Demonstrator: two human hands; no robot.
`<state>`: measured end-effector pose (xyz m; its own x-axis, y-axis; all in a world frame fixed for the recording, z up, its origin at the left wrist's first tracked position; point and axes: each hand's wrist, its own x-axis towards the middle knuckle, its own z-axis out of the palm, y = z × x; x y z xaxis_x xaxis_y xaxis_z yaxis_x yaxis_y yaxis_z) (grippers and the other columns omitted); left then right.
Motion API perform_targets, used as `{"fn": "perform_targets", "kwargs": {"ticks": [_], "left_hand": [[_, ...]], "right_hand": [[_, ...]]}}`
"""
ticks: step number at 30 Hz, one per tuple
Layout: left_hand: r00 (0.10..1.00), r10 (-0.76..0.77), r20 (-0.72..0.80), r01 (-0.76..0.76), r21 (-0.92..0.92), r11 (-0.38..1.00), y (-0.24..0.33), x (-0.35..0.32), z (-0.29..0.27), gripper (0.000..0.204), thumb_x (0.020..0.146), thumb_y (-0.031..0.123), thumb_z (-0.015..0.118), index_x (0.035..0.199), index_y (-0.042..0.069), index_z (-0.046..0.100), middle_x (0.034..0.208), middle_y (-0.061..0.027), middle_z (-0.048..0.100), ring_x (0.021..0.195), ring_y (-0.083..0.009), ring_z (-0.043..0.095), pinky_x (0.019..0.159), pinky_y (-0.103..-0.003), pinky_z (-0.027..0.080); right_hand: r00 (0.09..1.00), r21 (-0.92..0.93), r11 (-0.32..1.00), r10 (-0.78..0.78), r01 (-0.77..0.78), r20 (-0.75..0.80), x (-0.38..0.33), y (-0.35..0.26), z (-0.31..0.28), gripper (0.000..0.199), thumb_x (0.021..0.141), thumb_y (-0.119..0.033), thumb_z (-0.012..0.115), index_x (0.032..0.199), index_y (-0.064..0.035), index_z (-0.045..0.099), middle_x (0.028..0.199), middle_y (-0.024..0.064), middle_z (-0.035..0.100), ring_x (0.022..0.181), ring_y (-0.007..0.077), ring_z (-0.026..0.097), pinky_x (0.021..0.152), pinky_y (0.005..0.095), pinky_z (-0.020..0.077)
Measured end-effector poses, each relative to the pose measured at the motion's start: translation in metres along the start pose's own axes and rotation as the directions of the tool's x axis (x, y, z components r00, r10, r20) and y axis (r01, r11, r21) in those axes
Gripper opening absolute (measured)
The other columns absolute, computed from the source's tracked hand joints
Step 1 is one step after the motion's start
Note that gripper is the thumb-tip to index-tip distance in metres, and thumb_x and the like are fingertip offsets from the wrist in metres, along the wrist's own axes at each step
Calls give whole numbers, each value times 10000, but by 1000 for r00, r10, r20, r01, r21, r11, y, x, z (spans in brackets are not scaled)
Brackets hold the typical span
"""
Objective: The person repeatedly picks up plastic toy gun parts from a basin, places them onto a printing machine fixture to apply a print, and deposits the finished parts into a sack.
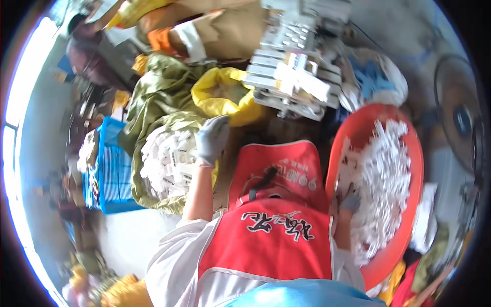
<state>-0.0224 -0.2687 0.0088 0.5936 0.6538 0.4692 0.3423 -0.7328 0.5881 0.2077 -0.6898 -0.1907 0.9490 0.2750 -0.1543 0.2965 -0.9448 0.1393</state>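
My left hand (212,140), in a pale grey glove, is over the right edge of an olive woven sack (137,176) filled with small white pieces (168,158). Blur smears its fingers, so whether they hold a piece cannot be made out. At the inner left side of a red oval tub (417,174), my right hand (351,199), also gloved, reaches among a heap of narrow white pieces (383,189). Its fingers look slightly apart, with no piece visibly gripped. A red apron (271,240) covers my front and lap between the two containers.
Ahead stands a yellow sack (222,92) beside a stack of grey metal bars and plates (294,66). A blue basket (115,174) is left of the olive sack. Further right are a bag with blue contents (376,77) and a fan (458,117). Another person (89,56) is at the far left.
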Motion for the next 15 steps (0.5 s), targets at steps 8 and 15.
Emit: {"fn": "perform_targets", "kwargs": {"ticks": [8,15], "left_hand": [[985,162,-65,-166,-58,984,28,54,-3,209,818,1,584,1014,17,656,984,-138,666,913,-250,646,794,-311,499],[899,437,1,-437,-55,898,59,122,21,287,791,35,628,1078,37,629,1070,-134,644,995,-274,619,861,-334,482]], "right_hand": [[997,294,953,-78,76,-4,17,37,43,596,838,-213,600,1388,-138,383,1261,220,500,1122,370,507,934,420,426],[976,849,513,87,126,-198,14,56,0,494,938,-185,497,1379,-14,356,1310,172,487,1201,313,466,985,374,376]]}}
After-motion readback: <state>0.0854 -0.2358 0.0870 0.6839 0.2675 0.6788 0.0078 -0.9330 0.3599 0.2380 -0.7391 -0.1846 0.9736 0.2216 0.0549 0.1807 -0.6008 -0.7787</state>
